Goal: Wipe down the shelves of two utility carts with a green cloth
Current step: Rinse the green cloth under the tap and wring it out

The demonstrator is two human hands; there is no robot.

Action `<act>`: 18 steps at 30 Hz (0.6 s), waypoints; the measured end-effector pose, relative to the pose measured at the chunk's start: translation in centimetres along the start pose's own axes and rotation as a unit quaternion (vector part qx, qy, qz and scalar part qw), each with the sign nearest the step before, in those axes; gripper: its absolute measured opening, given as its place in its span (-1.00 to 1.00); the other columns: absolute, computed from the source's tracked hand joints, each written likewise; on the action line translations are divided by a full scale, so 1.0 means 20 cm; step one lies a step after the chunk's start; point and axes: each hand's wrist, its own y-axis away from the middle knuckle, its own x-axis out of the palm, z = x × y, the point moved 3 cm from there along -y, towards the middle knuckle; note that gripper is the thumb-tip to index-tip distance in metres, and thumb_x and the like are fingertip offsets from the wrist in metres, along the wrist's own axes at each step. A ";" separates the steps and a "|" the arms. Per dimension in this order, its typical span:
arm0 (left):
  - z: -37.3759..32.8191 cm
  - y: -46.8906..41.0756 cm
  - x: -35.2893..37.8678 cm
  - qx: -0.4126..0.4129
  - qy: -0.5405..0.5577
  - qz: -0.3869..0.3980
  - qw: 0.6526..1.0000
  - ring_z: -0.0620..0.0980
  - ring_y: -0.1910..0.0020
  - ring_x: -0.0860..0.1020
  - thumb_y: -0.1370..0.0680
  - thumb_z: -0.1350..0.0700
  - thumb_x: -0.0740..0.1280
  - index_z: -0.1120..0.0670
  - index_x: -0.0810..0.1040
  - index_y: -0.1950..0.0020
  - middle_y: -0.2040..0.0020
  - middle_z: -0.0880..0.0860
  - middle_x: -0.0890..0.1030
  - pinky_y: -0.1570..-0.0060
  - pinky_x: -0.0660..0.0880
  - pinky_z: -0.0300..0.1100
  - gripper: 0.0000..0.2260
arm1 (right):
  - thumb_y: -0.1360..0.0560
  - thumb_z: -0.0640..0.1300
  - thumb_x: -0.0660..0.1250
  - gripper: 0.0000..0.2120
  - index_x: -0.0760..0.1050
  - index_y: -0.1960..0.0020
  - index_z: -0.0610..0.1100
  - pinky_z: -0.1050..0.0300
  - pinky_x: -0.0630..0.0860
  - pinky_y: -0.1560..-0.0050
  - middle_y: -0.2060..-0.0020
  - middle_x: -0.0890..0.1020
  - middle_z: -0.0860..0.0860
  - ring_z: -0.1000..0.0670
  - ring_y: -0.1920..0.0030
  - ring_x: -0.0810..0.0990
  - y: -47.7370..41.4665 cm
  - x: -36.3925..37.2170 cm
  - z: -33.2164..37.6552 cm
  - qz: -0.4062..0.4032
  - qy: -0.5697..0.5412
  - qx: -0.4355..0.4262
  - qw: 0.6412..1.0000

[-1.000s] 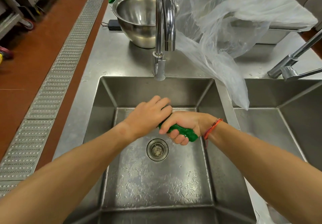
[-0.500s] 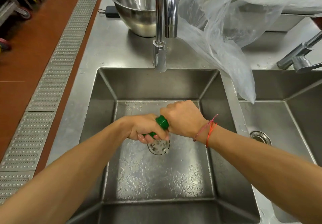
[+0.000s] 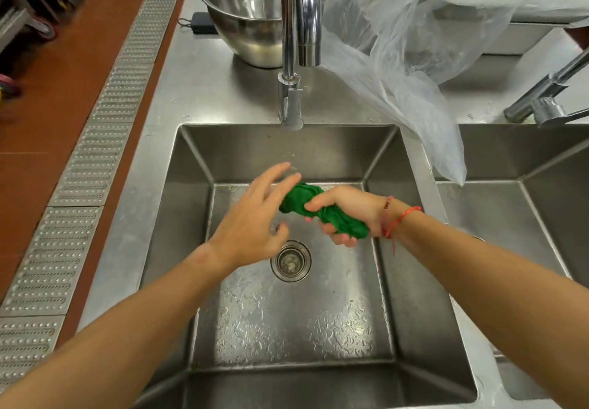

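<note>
A twisted, wet green cloth (image 3: 301,200) hangs over the middle of the steel sink (image 3: 178,217), above and right of the drain (image 3: 290,260). My right hand (image 3: 344,214) grips the cloth around its middle, fingers curled under it. My left hand (image 3: 255,220) is just left of the cloth with fingers spread and straight, its fingertips near the cloth's left end, holding nothing. No utility cart shelf is clearly in view.
A chrome tap (image 3: 299,42) arches over the sink's back edge. Behind it stand a steel bowl (image 3: 245,13) and a clear plastic sheet (image 3: 414,42) draped toward a second sink (image 3: 526,192) on the right. A floor drain grate (image 3: 95,141) runs along the left.
Both hands were wringing the cloth together over the drain. Now my left hand has let go and opened, while my right hand keeps the cloth and has turned palm up.
</note>
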 end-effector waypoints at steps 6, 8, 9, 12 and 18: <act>-0.11 -0.11 -0.04 0.173 -0.174 -0.044 0.968 0.19 -0.22 0.50 -0.53 0.17 0.26 0.15 0.37 -0.35 -0.31 0.17 0.50 -0.03 0.57 0.04 -0.62 | -0.45 -0.03 0.28 -0.81 0.48 0.03 -0.14 0.32 0.17 0.53 0.51 0.33 0.01 0.05 0.58 0.35 0.06 0.11 0.01 0.369 -0.209 -0.030 0.905; -0.14 -0.16 -0.08 0.170 -0.166 -0.021 0.971 0.10 -0.01 0.57 -0.50 0.13 0.22 0.06 0.41 -0.24 -0.16 0.07 0.55 0.37 0.55 -0.03 -0.70 | -0.44 -0.07 0.29 -0.82 0.48 0.03 -0.16 0.31 0.18 0.53 0.51 0.32 0.01 0.05 0.57 0.36 0.07 0.12 0.02 0.399 -0.214 -0.022 0.891; -0.15 -0.18 -0.09 0.171 -0.166 0.007 0.971 0.09 0.09 0.59 -0.49 0.13 0.22 0.04 0.43 -0.20 -0.09 0.06 0.56 0.45 0.52 -0.04 -0.72 | -0.43 -0.08 0.29 -0.83 0.48 0.04 -0.16 0.32 0.19 0.53 0.51 0.36 0.01 0.05 0.57 0.37 0.07 0.11 0.02 0.388 -0.209 -0.016 0.898; -0.13 -0.20 -0.06 0.128 -0.183 0.106 0.969 0.20 0.23 0.59 -0.47 0.22 0.32 0.08 0.49 -0.19 0.04 0.10 0.56 0.39 0.44 -0.03 -0.71 | -0.37 -0.14 0.27 -0.93 0.44 0.19 -0.14 0.35 0.19 0.56 0.53 0.34 0.01 0.05 0.61 0.32 0.06 0.09 0.02 0.244 -0.146 0.003 0.959; -0.12 -0.23 0.00 -0.039 -0.292 0.175 0.939 0.20 0.03 0.61 -0.53 -0.01 0.32 0.07 0.41 -0.19 -0.01 0.08 0.62 0.26 0.28 -0.07 -0.71 | -0.34 -0.20 0.48 -0.76 0.45 0.38 -0.18 0.25 0.27 0.54 0.54 0.43 -0.08 -0.07 0.56 0.36 -0.02 0.10 0.12 -0.124 0.284 -0.049 0.949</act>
